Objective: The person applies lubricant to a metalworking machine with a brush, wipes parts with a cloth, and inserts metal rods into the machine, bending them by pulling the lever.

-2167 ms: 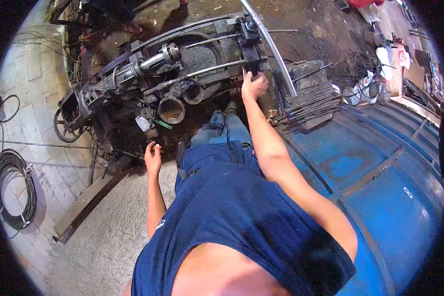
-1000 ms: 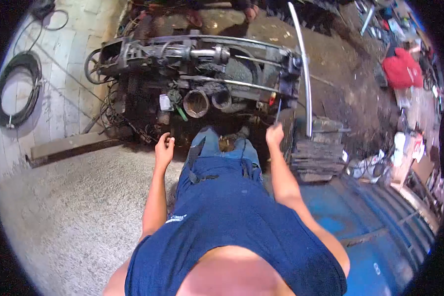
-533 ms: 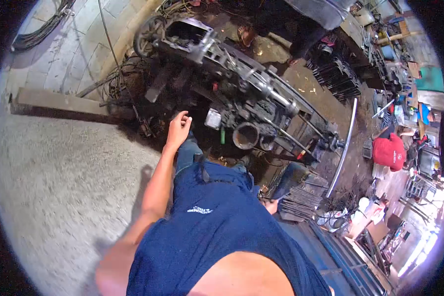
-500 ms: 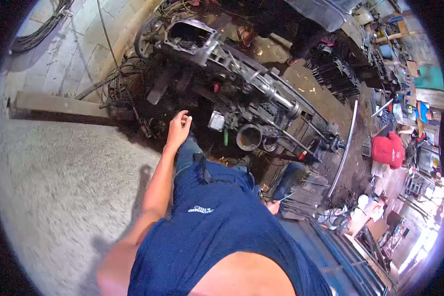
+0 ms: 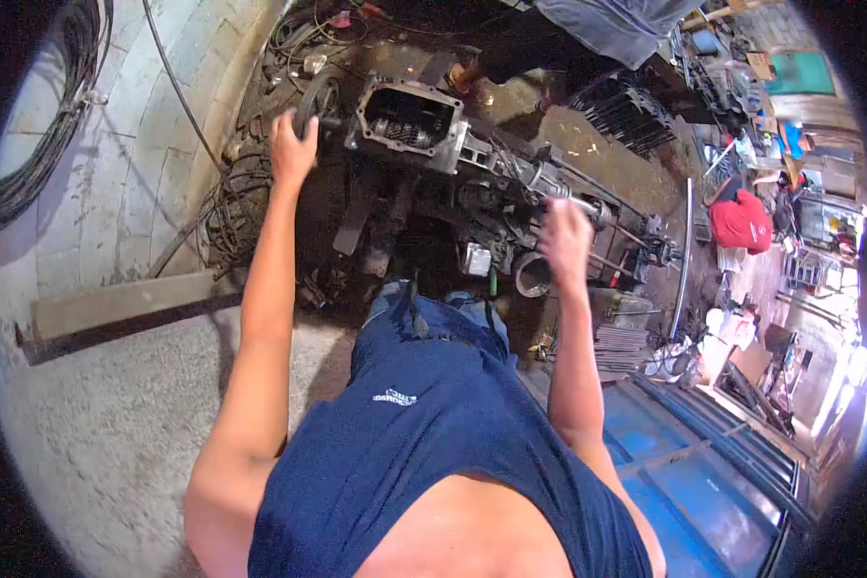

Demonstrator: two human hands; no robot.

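My left hand (image 5: 292, 152) reaches to the wheel (image 5: 324, 98) at the left end of a greasy metal machine. Its thumb and fingers are apart at the rim; whether they touch it I cannot tell. My right hand (image 5: 565, 239) is raised over the machine's right part, close to a bright metal shaft (image 5: 549, 180). Motion smears its fingers, so anything in them is unclear. Between the hands lies an open rectangular housing (image 5: 451, 144) with gear-like parts inside. Below the shaft sits a round metal ring (image 5: 532, 276).
A coil of black cable (image 5: 63, 125) hangs on the block wall at left. A long beam (image 5: 130, 306) lies along the floor. Blue metal frames (image 5: 684, 462) are at lower right. A person in a red shirt (image 5: 742, 223) is farther right. A long pale pipe (image 5: 685, 255) lies nearby.
My left hand has moved up and left to the wheel. My right hand, earlier low by my side with a thin tool, has risen over the machine. The view has shifted.
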